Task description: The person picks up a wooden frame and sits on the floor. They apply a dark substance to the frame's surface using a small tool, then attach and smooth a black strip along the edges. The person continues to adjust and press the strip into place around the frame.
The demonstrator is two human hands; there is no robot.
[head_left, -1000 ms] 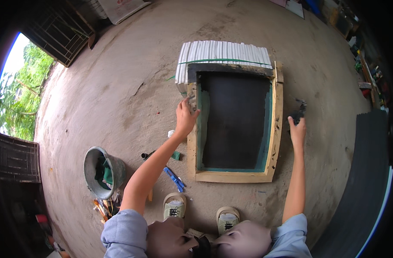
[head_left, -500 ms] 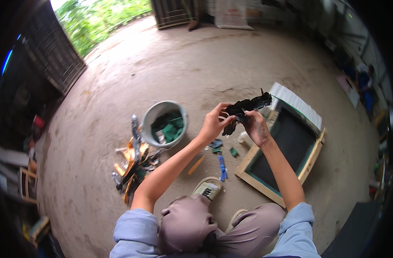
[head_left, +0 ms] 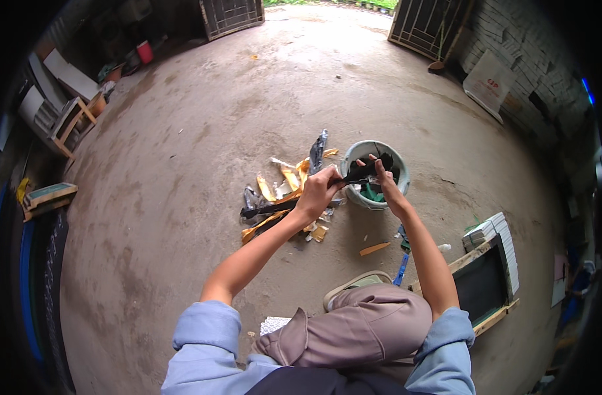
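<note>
My left hand is closed round one end of a crumpled, ragged black plastic sheet. At its other end my right hand has thumb and fingers on the sheet. Both hands are close to a grey bucket, and the sheet stretches over its opening. Green scraps show inside the bucket below the sheet. Left of the bucket lies a heap of torn orange, silver and black packaging scraps, partly covered by my left forearm.
An orange-tan strip and a blue tool lie near my foot. To the right, a wood-framed black screen leans by a stack of white sheets. Metal gates stand at the far doorway.
My view has turned left. Both hands have carried the black plastic sheet from beside the framed screen to over the bucket and lowered it.
</note>
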